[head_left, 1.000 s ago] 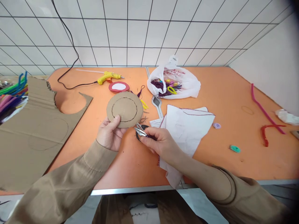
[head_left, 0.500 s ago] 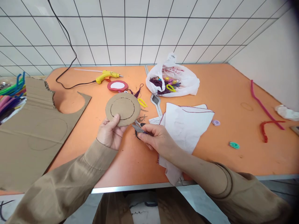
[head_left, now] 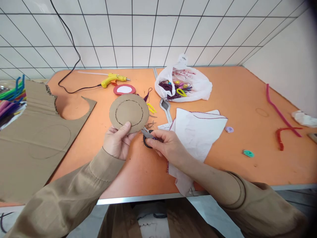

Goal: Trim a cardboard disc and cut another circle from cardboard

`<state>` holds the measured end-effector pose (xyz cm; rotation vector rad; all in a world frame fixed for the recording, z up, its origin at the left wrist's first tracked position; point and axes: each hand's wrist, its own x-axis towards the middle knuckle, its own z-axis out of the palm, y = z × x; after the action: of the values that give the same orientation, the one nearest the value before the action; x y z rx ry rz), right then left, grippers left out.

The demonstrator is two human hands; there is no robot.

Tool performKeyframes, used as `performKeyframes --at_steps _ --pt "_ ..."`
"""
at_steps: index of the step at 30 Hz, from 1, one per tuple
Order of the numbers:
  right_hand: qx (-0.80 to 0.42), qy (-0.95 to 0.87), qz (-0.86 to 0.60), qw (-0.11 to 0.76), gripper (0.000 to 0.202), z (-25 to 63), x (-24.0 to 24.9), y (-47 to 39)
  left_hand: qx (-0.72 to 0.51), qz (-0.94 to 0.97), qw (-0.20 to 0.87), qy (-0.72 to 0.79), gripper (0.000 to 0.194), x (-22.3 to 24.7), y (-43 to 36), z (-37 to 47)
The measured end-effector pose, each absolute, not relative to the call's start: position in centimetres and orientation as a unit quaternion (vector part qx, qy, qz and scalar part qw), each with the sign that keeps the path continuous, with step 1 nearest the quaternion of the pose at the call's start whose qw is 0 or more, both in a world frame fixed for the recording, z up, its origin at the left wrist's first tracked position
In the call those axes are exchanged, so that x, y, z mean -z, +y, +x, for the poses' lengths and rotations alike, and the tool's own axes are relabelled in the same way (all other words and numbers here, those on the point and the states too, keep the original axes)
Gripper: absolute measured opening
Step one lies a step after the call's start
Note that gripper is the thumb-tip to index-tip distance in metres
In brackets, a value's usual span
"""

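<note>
L fingers [head_left: 124, 129] clamped on cardbd disc [head_left: 129, 110] at lower edge; R fingers [head_left: 157, 144] pinched on metal tool [head_left: 148, 134] nr rim.

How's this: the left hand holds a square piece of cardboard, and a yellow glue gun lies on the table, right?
Not square: the head view shows the left hand holding a round cardboard piece. The yellow glue gun does lie on the table.

a glue gun [head_left: 109, 81] lies left of a white bag [head_left: 200, 85]; a red strip [head_left: 279, 138] crosses a pink strip [head_left: 279, 112].
</note>
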<state>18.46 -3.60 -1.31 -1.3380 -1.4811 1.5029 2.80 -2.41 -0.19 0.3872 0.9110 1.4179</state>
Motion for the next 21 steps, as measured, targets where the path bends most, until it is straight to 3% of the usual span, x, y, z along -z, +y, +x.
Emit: performKeyframes --at_steps 4,11,21 --pt "-0.526 -0.589 -0.517 0.331 0.019 18.42 1.29 -3.72 -0.609 0.180 0.641 0.431 0.016 0.03 -2.66 3.03" --pt "-0.460 -0.633 -0.526 0.334 0.018 18.20 1.01 -3.85 -0.607 0.180 0.626 0.455 0.019 0.14 -2.68 3.43" --pt "-0.507 -0.603 -0.521 0.328 0.019 18.25 1.25 -3.74 -0.618 0.171 0.634 0.433 0.026 0.64 -2.78 3.64"
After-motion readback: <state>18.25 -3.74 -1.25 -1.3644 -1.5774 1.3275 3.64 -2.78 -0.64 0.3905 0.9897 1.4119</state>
